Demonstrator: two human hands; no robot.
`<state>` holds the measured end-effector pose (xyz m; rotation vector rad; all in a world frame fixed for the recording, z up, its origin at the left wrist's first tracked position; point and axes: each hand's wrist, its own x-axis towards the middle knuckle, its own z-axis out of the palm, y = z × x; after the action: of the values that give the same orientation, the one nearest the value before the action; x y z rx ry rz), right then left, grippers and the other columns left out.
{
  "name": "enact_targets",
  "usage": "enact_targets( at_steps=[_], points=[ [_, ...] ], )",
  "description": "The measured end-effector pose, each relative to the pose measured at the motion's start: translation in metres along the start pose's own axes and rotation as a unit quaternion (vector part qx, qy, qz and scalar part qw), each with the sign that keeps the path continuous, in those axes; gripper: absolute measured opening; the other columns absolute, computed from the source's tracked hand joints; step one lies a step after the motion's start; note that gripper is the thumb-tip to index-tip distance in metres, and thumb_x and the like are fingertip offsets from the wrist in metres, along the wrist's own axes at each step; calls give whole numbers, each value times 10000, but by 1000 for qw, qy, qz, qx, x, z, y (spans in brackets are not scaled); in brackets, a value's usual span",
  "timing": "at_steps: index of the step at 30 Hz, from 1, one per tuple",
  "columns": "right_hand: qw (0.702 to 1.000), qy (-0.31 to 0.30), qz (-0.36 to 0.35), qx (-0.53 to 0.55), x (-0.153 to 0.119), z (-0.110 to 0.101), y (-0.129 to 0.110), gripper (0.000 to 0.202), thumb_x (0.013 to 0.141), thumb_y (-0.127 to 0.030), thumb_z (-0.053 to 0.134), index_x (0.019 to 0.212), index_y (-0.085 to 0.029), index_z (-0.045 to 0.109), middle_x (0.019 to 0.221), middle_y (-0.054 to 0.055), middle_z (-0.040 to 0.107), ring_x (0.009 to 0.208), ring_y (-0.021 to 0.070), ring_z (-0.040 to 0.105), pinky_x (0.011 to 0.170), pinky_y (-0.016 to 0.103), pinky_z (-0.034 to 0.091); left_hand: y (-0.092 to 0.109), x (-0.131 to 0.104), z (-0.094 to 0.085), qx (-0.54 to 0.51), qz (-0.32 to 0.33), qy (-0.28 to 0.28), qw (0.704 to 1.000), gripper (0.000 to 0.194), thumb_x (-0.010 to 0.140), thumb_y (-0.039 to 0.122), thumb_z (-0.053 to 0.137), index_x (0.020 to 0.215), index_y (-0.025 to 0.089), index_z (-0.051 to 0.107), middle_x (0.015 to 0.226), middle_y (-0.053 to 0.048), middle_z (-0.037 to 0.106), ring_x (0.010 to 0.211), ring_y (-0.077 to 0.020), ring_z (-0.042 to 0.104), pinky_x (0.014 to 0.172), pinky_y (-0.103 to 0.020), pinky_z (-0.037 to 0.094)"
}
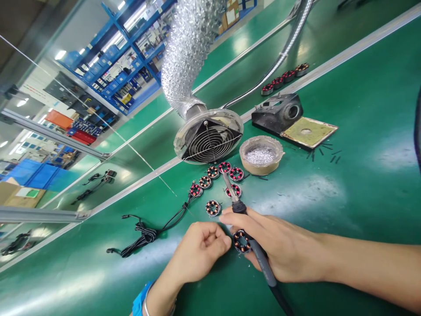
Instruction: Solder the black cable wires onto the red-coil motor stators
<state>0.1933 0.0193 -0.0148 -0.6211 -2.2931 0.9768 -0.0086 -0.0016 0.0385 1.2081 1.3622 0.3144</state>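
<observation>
One soldering iron (239,207) gripped by the right hand (283,248), lower centre of the frame, fingers wrapped round, copper-wound ring (237,239) beside the handle; left hand (200,250) curled closed, nothing visible within. From the ring, expect light, rigid handling, probably delicate windings; grasp its outer rim.

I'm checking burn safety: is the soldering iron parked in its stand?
No, the right hand holds the soldering iron, well apart from the black stand.
</observation>
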Motion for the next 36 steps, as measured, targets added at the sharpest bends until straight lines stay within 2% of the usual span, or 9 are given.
enact_targets(
  at_steps=[5,11,18,22,26,28,30,33,36],
  points=[
    [1000,-4,3,-5,0,-1,0,730,762,-18,536,1443,-206,352,1184,137,584,997,259,658,805,362,577,-4,1,3,17,-25,-51,998,327,752,451,643,629,167,538,494,67,382,462,-75,260,461,-232,163],
    [1000,9,-7,-1,-1,1,1,724,746,-25,547,1425,-202,367,1139,125,601,930,247,676,743,324,577,-2,4,1,-108,0,-11,994,429,662,558,704,611,154,568,486,54,407,481,-80,290,488,-229,198],
    [998,32,-38,-30,-2,3,3,720,735,-7,531,1415,-160,346,1126,154,598,890,264,682,694,346,587,-12,-12,8,66,-40,26,997,206,709,343,691,762,147,655,468,103,287,453,-73,181,450,-246,122],
    [996,47,-57,-46,-1,3,2,677,772,-18,500,1412,-155,324,1110,169,600,859,272,687,668,369,600,-13,-7,16,-14,-41,6,999,321,739,470,649,679,166,567,470,83,357,445,-73,205,439,-246,130],
    [994,64,-67,-51,-1,4,1,690,762,-24,465,1416,-173,305,1094,153,610,880,264,691,686,352,608,-10,-8,8,-53,-27,8,998,370,691,513,684,647,171,550,449,88,340,441,-72,202,445,-240,141],
    [994,71,-66,-58,0,3,2,680,775,-40,441,1425,-182,300,1091,147,616,878,253,693,692,339,610,-9,-13,-4,-15,-13,42,999,338,710,493,653,658,173,558,447,92,321,436,-75,194,443,-238,144],
    [992,81,-67,-65,1,1,3,680,783,-47,417,1437,-191,297,1067,136,619,861,235,688,698,321,609,-9,-20,-21,62,16,132,989,292,736,455,611,662,175,570,446,103,264,438,-81,186,453,-236,155],
    [992,92,-60,-70,2,-6,8,693,763,-51,421,1431,-208,320,938,86,609,767,201,664,652,281,596,-13,-22,-47,210,59,315,924,228,761,389,569,758,171,638,457,105,218,443,-99,228,497,-240,181],
    [990,97,-51,-92,3,-13,13,694,743,-59,443,1414,-201,342,902,80,601,727,209,649,612,291,587,-20,-17,-72,288,45,372,881,226,747,365,576,834,184,677,455,83,321,456,-120,310,519,-248,191]
  ],
)
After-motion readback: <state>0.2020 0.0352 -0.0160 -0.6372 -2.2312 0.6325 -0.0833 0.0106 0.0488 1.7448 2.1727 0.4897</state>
